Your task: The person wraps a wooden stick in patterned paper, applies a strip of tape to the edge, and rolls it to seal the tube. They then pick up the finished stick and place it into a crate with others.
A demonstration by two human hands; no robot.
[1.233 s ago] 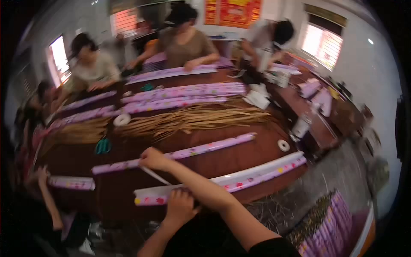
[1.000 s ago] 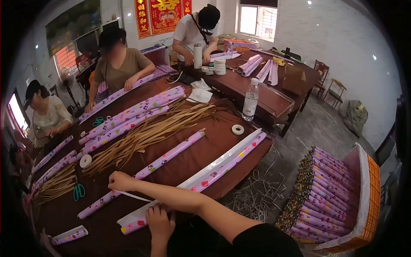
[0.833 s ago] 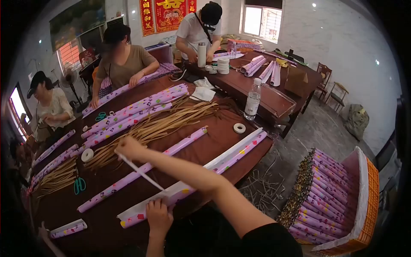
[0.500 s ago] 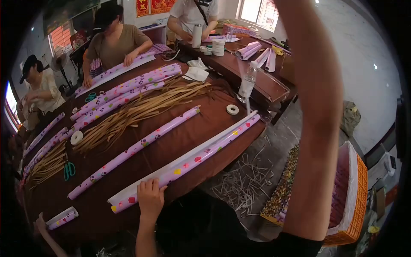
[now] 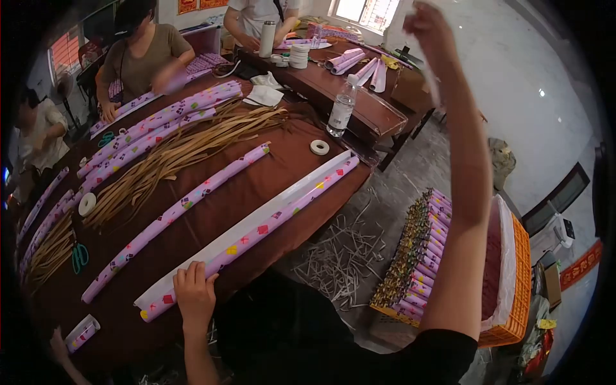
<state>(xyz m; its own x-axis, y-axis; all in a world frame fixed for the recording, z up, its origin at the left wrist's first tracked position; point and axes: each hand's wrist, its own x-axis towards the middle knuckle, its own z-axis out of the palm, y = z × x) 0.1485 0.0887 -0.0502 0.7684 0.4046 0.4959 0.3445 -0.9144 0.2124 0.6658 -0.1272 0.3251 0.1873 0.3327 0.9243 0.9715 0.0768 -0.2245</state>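
My left hand point(image 5: 194, 289) rests on the near end of a pink patterned roll point(image 5: 276, 221), whose white edge strip lies along its far side; the fingers press on it, close together. High at the upper right, my right hand point(image 5: 428, 27) is raised well above the table, blurred, with a pale, thin strip point(image 5: 431, 83) trailing below it. Further up the table are a second slim pink roll point(image 5: 186, 205), a bundle of tan strips point(image 5: 192, 151) and a white tape ring point(image 5: 319, 147). A clear bottle point(image 5: 342, 108) stands upright beyond the roll's far end.
Co-workers sit or stand across the table point(image 5: 224, 192); another person's hand point(image 5: 59, 343) is at lower left. Green scissors point(image 5: 79, 258) lie on the left. Strip scraps point(image 5: 340, 256) litter the floor beside an orange crate point(image 5: 521, 282) and a stack of finished pink rolls point(image 5: 427, 256).
The view has shifted right. My right hand has come into view at the top, where only the arm showed before. My left hand remains on the roll.
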